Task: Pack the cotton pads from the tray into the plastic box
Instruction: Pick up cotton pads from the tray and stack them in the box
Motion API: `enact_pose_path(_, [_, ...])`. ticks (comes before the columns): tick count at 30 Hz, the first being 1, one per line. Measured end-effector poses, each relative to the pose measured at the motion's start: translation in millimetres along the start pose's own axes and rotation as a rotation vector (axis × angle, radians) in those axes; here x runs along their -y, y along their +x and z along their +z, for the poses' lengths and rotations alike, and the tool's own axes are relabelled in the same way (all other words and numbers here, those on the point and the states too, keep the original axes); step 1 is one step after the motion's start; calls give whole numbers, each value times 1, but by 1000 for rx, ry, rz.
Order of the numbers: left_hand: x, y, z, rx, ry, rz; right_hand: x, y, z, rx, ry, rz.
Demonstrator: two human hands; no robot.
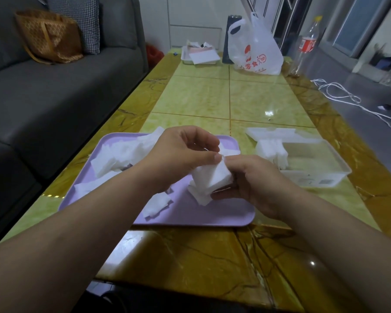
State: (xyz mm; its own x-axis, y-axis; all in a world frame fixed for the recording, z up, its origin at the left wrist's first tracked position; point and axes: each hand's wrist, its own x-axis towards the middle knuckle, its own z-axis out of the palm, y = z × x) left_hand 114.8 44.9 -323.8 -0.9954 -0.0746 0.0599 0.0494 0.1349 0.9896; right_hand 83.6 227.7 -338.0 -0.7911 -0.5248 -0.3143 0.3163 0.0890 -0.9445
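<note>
Over lilac plastic tray [201, 213], left hand [185, 152] and right hand [253, 184] pinch white cotton-pad stack [212, 177]; clear plastic box [339, 168], 3 o'clock, part-filled; loose tray pads [113, 159] unpacked.

The white plastic bag [255, 47] bears red characters "零食" (others too blurred).

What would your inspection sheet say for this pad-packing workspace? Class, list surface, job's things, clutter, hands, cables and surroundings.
Surface: glossy yellow-green table, brown marbled border.
Job's things: purple tray with loose cotton pads; plastic box open, packed pads inside.
Clutter: plastic bag, bottle, white tray at far end.
Hands: left hand and right hand both hold a pad stack over the tray.
Cables: white cable on floor, right.
Surroundings: grey sofa, brown bag.
</note>
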Motion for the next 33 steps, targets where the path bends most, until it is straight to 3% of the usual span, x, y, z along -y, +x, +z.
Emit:
enact_pose_path(3, [1, 0, 2, -30, 51, 26, 0, -3, 0, 56, 33, 9])
enact_pose_path(8, [2, 3, 1, -74, 112, 29, -5, 0, -1, -25, -39, -54])
enact_pose_path(13, [4, -2, -9, 107, 310, -98, -1, -1, 2, -62, 0, -55])
enact_pose_path(20, [3, -2, -5, 80, 308, -27, 4, -1, 5, -26, 69, -47])
enact_pose_path(26, [4, -3, -3, 134, 336, -58, 5, -2, 8, -141, 65, -83])
enact_pose_path(33, [1, -4, 1, 112, 353, 16, 4, -2, 6, -85, -59, -112])
